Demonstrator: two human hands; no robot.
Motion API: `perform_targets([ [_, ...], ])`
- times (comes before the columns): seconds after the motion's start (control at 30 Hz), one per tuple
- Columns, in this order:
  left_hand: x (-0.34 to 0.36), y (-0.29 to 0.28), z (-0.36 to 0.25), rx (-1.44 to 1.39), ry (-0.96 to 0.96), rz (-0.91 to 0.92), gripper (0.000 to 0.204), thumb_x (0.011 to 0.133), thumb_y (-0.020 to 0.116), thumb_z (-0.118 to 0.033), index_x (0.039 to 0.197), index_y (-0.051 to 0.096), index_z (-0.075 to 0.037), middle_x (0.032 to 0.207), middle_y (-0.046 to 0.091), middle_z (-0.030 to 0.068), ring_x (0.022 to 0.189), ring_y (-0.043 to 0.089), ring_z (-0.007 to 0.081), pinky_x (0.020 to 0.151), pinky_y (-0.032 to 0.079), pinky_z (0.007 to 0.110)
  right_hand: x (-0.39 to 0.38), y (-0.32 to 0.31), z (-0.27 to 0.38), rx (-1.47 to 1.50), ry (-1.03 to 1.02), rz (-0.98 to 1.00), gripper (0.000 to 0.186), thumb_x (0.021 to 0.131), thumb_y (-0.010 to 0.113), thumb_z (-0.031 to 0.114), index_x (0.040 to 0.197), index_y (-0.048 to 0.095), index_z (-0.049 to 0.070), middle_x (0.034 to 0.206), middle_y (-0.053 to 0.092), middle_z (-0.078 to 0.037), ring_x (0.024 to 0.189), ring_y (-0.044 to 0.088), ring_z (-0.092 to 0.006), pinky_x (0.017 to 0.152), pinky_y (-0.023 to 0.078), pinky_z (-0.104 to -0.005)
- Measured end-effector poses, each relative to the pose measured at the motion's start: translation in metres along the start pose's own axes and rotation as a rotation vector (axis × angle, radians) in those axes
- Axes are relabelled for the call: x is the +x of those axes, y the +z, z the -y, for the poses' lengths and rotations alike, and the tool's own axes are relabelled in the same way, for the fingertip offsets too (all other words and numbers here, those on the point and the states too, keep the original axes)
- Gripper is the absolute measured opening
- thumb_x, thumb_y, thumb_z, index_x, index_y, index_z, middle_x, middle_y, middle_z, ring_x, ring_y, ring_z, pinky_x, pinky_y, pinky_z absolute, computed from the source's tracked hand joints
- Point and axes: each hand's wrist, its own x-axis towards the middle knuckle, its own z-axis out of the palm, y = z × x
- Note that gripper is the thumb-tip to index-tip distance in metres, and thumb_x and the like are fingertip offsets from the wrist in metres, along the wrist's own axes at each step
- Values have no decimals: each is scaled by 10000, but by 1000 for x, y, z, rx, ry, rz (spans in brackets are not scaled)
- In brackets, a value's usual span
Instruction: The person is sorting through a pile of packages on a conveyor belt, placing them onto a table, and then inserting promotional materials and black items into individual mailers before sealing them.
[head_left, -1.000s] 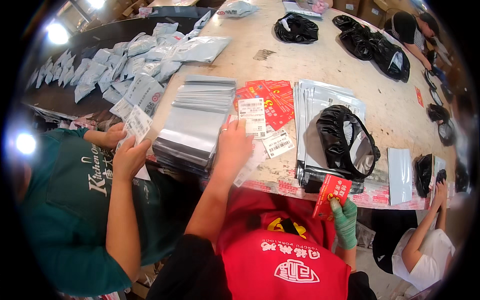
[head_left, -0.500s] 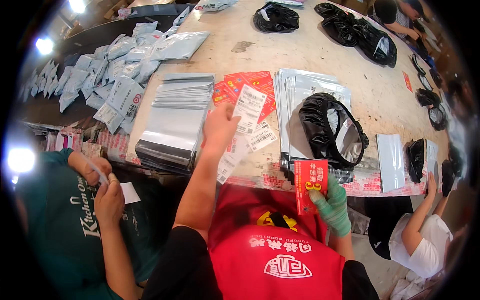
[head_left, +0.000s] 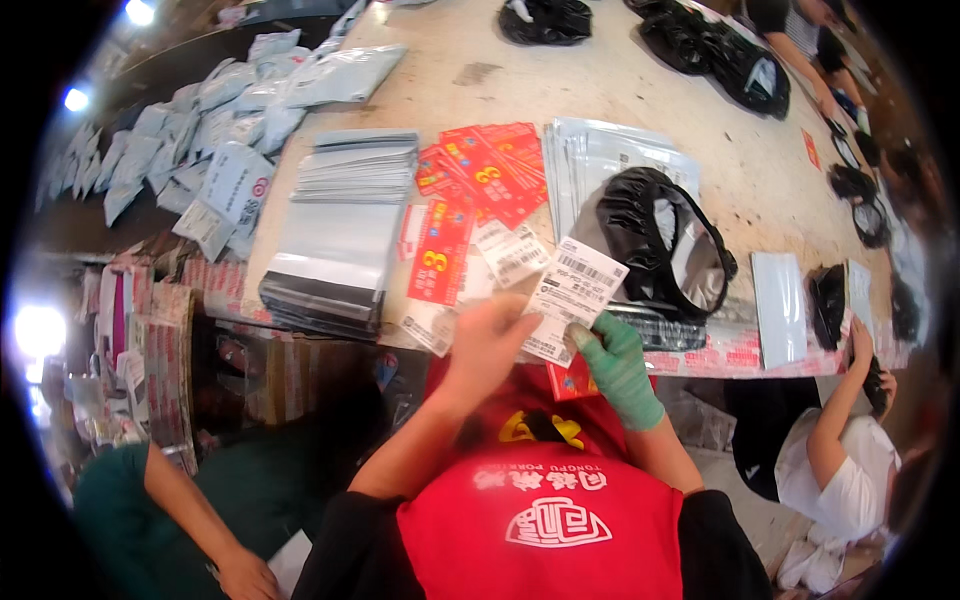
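Left hand [head_left: 490, 345] and green-gloved right hand [head_left: 622, 370] both pinch a white label [head_left: 577, 290], over the near edge of the table [head_left: 430, 85]! A red card [head_left: 574, 382] peeks out below; stacked grey mailers [head_left: 335, 225] sit left, a black bundle [head_left: 628, 222] right.

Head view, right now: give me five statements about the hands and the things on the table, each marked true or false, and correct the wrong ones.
1. The left hand and right hand are both at the white label. True.
2. The green covering is on the left hand. False: it is on the right hand.
3. The grey mailer stack lies left of the fanned red cards. True.
4. The black gathered item lies left of the fanned red cards. False: it lies to their right.
5. A red card shows just below the white label. True.
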Motion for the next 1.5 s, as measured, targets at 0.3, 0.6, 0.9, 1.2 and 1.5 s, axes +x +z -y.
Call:
perform_targets([
  [0.3, 59, -22, -13, 1127, 551, 83, 482, 758, 690, -128, 1203, 557, -2, 1201, 584, 174, 1131, 542, 313, 949, 427, 403, 3, -25, -10, 27, 58, -16, 297, 894, 587, 173, 1104, 641, -29, 894, 662, -85, 775, 556, -97, 718, 478, -271],
  [0.6, 74, -40, -48, 713, 327, -124, 173, 851, 577, -68, 991, 646, 7, 829, 633, 104, 790, 631, 290, 662, 496, 339, 2, -29, -12, -221, -71, -92, 269, 901, 560, 147, 1083, 628, -39, 865, 661, -144, 763, 611, -180, 718, 485, -310],
  [0.9, -6, 41, -58, 74, 13, -151, 426, 860, 604, -66, 1242, 447, 40, 1107, 572, 177, 964, 588, 177, 728, 503, 277, -19, 2, -2, -724, -620, -194, 360, 822, 649, 98, 1158, 572, -7, 983, 612, -186, 816, 610, -347, 688, 492, -409],
  [1.2, -37, -25, -53, 465, 255, 80, 502, 760, 734, -92, 1226, 561, -28, 1170, 561, 130, 1016, 583, 236, 864, 487, 326, -26, -12, -23, -244, -165, -227, 245, 879, 619, 148, 1059, 632, -17, 889, 676, -110, 739, 633, -208, 673, 510, -314],
  [1.5, -43, -99, -5, 758, 506, -116, 238, 708, 672, 39, 936, 674, -27, 980, 666, 104, 909, 614, 286, 803, 476, 372, -36, 14, -21, 112, 173, -29, 227, 898, 623, 174, 1017, 661, -15, 756, 631, -4, 615, 517, -33, 504, 402, -198],
])
